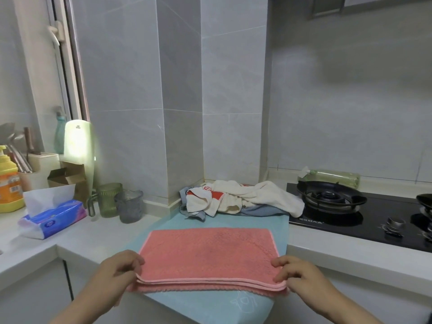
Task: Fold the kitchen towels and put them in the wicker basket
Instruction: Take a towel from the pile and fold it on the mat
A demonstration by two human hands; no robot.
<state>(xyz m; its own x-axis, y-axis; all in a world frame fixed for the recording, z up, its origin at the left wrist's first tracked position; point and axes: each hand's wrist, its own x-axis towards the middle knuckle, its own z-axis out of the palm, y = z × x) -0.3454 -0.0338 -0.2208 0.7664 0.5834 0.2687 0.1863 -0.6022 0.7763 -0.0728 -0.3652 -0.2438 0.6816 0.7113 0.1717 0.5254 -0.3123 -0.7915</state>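
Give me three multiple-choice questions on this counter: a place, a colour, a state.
1. Where lies the pile of unfolded towels? A in the sink; B behind the pink towel, left of the stove; C on the floor.
2. What colour is the cloth under the pink towel? A yellow; B black; C light blue.
3. How is the pink towel? A folded flat; B crumpled; C hanging.
Answers: 1 B, by the wall; 2 C, blue shows around it; 3 A, left hand and right hand pinch its layered corners.

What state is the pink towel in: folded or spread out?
Folded. The pink towel shows two stacked trimmed edges along its near side, where the left hand and right hand pinch its corners.
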